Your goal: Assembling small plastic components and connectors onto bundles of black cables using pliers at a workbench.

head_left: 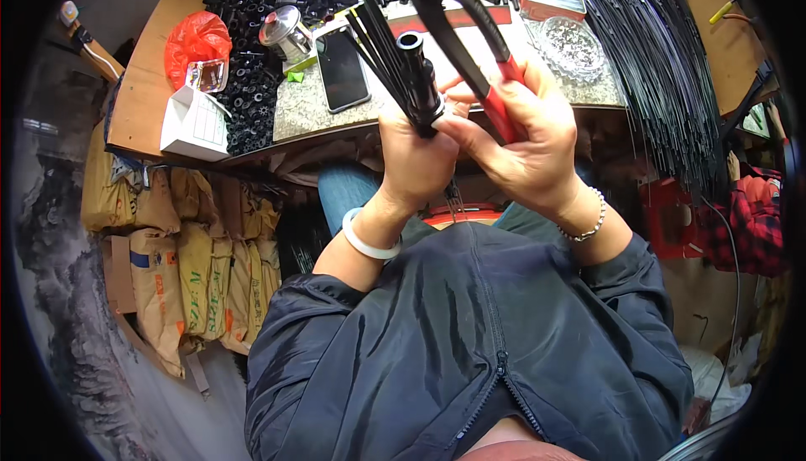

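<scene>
In front of my chest, my left hand [411,167] is closed round a bundle of thin black ribs [378,54] and a hollow black tube [411,70], which look like part of an umbrella frame. The tube's open end points up. Thin wire-like ends stick out below the hand. My right hand [537,142] is wrapped round the red handles of long-nosed pliers [495,104], whose dark jaws point up and away past the tube. Its thumb and fingertips reach to the base of the tube, beside my left hand. What they pinch there is hidden.
The workbench [138,112] carries heaped small black parts [252,125], a phone [342,70], a metal canister [285,33], a red plastic bag [198,45], a white box [195,125], a glass dish [571,48] and long black rods [646,66]. Packed sacks [159,280] stand below left.
</scene>
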`<state>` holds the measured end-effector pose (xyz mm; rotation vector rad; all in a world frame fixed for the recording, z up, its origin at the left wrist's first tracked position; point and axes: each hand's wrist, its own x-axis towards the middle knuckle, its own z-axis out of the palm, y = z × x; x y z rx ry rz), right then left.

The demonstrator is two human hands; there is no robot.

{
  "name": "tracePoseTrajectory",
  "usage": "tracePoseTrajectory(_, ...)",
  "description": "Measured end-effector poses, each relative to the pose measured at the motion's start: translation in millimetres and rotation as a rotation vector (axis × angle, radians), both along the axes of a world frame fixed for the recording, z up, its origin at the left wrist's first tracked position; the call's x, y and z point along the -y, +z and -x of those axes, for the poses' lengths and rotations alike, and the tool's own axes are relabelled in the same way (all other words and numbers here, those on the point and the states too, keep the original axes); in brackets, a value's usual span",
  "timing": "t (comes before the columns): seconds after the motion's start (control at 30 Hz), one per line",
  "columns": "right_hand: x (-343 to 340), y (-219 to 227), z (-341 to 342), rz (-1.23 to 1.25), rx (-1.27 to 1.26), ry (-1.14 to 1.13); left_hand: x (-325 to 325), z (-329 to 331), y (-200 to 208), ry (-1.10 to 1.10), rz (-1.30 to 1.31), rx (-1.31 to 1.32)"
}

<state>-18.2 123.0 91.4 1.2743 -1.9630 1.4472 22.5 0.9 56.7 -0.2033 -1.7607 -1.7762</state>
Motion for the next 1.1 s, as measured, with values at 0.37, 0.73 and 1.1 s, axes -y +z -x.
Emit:
tracePoseTrajectory(0.37, -55, 4, 13, -0.310, -0.044, -0.122, 24, 4, 16, 0.097, -0.212, 0.202)
tracePoseTrajectory(0.73, -56, 17, 19, -0.562, -0.517, -0.266, 28, 17, 3, 0.053, -0.265, 0.239)
tracePoseTrajectory(1.1, -56, 14, 15, -0.538, -0.551, -0.252, 28, 14, 1, 0.019, -0.160, 0.268)
